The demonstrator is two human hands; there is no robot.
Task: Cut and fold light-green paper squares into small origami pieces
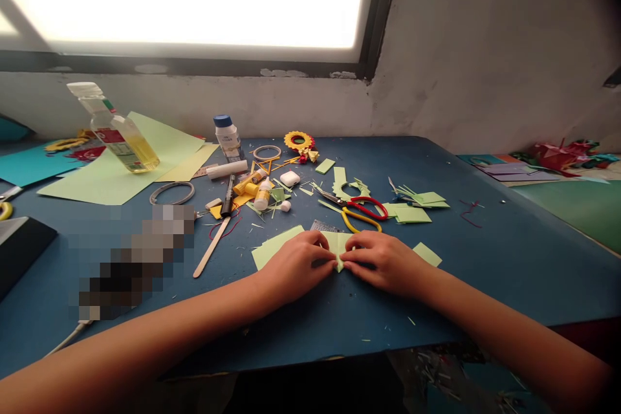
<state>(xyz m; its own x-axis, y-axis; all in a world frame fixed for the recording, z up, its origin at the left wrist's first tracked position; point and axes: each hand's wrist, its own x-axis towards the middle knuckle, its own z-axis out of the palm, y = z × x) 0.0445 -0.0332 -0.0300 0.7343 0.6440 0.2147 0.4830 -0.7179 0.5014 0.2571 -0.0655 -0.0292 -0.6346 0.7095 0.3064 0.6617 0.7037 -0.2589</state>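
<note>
Both my hands rest on the blue table (509,259) near its front edge, pinching one small light-green paper piece (339,244) between them. My left hand (295,265) presses its fingertips on the left side of the piece. My right hand (383,262) presses on the right side, fingers curled together. A larger light-green paper sheet (272,247) lies under my left hand. Another green scrap (427,253) lies just right of my right hand.
Behind the hands lie scissors with red and yellow handles (361,210), green paper cut-offs (417,206), glue bottles (262,193), a wooden stick (211,248), a white earbud case (290,178), a yellow paper flower (299,140), an oil bottle (119,132) on large green sheets, wire rings, and a white bottle (228,137).
</note>
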